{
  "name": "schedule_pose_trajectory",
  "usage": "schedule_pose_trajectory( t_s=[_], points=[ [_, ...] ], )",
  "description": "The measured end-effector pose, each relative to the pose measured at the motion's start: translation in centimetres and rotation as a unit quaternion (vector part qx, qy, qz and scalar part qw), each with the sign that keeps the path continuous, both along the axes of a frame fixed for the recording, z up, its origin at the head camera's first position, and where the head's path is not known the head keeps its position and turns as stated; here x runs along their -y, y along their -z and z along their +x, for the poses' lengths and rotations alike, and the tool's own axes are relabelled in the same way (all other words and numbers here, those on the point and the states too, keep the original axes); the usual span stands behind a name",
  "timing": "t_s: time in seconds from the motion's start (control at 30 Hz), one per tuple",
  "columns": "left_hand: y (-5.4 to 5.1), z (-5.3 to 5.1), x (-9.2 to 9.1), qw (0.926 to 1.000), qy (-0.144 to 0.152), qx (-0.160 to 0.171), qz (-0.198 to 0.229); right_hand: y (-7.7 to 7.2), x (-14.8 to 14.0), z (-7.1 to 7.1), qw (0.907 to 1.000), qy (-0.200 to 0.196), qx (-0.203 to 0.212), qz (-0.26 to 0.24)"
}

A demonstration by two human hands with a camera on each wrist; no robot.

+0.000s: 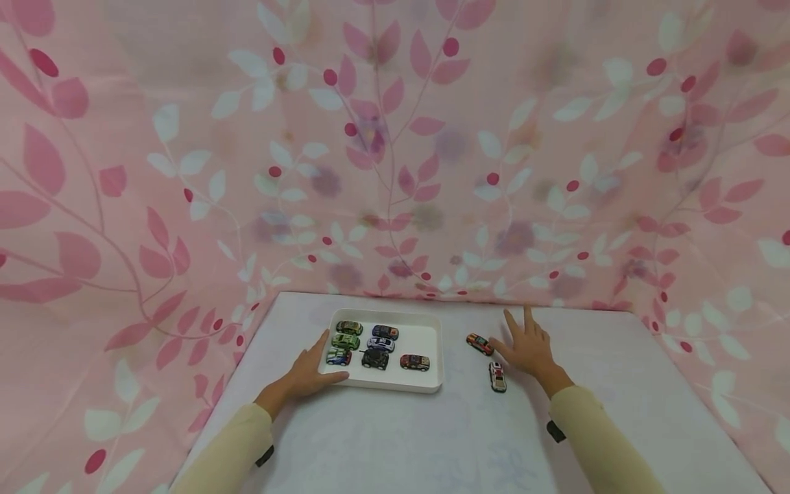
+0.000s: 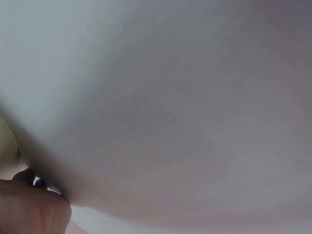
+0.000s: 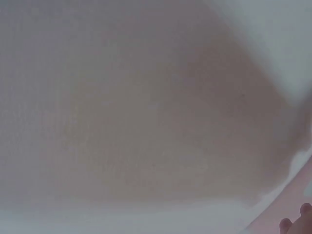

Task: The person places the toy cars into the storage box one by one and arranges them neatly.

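A shallow white tray [image 1: 426, 384] lies on the table with several toy cars in it. My left hand [image 1: 305, 374] rests at its left side, thumb along the near rim and fingers along the left wall. To the right of the tray, an orange toy car [image 1: 479, 344] sits just left of my right hand [image 1: 527, 350]. That hand's fingers are spread, and its thumb tip is close to the car; whether they touch I cannot tell. A white and red toy car [image 1: 497, 377] stands nearer to me. Both wrist views show mostly blurred white cloth, with part of a hand at a lower corner.
Inside the tray, green cars [image 1: 345, 341] and others cluster at the left, while a dark red car [image 1: 415, 362] stands apart at the right. A white cloth [image 1: 395, 439] covers the table. Pink leaf-patterned fabric [image 1: 395, 171] hangs behind and at the sides.
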State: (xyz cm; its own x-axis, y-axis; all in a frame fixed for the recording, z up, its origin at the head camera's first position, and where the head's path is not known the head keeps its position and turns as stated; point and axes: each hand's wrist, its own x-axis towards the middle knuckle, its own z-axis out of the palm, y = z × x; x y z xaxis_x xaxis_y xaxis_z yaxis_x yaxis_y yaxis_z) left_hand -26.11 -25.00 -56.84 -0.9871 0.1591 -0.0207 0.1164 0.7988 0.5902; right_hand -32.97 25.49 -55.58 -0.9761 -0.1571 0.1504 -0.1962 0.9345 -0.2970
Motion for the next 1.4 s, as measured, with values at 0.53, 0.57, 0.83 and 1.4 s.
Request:
schedule_pose_trajectory(
  t_s=[0.53,0.57,0.83,1.4],
  points=[
    [0.3,0.1,-0.1,0.9999,-0.006,-0.01,0.004,0.7,1.2,-0.7,0.9983,-0.008,0.035,-0.045],
    [0.3,0.1,-0.2,0.9999,-0.006,-0.012,0.004,0.8,1.4,-0.7,0.9983,-0.007,0.035,-0.046],
    [-0.1,0.3,-0.3,0.9999,-0.012,-0.003,0.01,0.9,2.6,-1.4,0.9932,-0.013,0.063,-0.097],
    [-0.3,0.2,-0.2,1.0,-0.009,0.002,0.003,1.0,3.3,-2.7,0.9561,0.004,0.183,-0.229]
  ],
)
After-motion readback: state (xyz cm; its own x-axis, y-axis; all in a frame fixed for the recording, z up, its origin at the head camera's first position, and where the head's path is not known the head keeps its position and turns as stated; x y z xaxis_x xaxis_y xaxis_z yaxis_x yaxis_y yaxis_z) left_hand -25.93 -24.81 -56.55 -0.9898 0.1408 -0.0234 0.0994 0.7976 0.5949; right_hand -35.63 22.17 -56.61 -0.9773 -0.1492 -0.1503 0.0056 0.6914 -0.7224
